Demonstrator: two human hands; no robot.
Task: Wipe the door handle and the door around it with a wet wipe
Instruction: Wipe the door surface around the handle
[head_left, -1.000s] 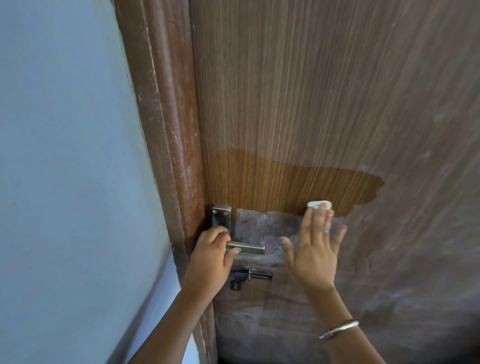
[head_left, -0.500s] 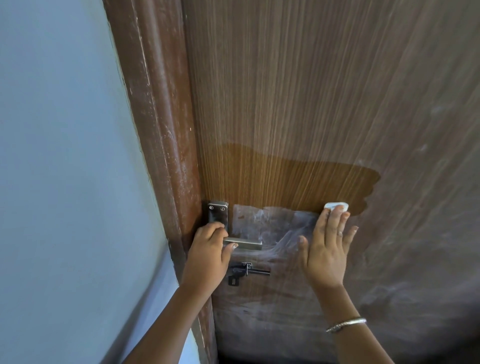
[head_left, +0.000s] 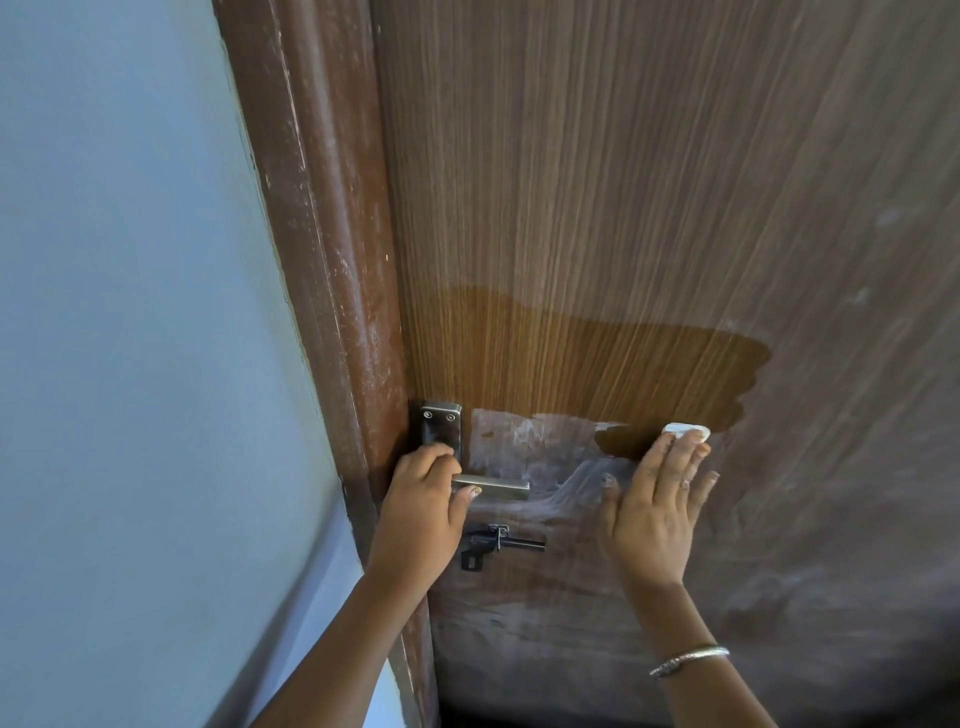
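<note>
A brown wood-grain door (head_left: 623, 182) fills the view, with a darker wet band (head_left: 571, 358) across it above a dusty, whitish smeared patch. My left hand (head_left: 421, 514) grips the steel lever handle (head_left: 498, 488) where it meets its backplate (head_left: 440, 423). My right hand (head_left: 654, 509) lies flat on the door, fingers together, pressing a white wet wipe (head_left: 684, 430) under the fingertips. Only the wipe's top edge shows, at the lower edge of the wet band.
A black sliding bolt latch (head_left: 498, 543) sits just under the handle. The scuffed reddish-brown door frame (head_left: 332, 260) runs down the left of the door, with a pale blue wall (head_left: 130, 338) beyond it. A metal bangle (head_left: 688, 659) is on my right wrist.
My right hand has slid the wipe rightward along the lower edge of the wet band, leaving a new dark streak beside the fingers. The left hand stays on the handle.
</note>
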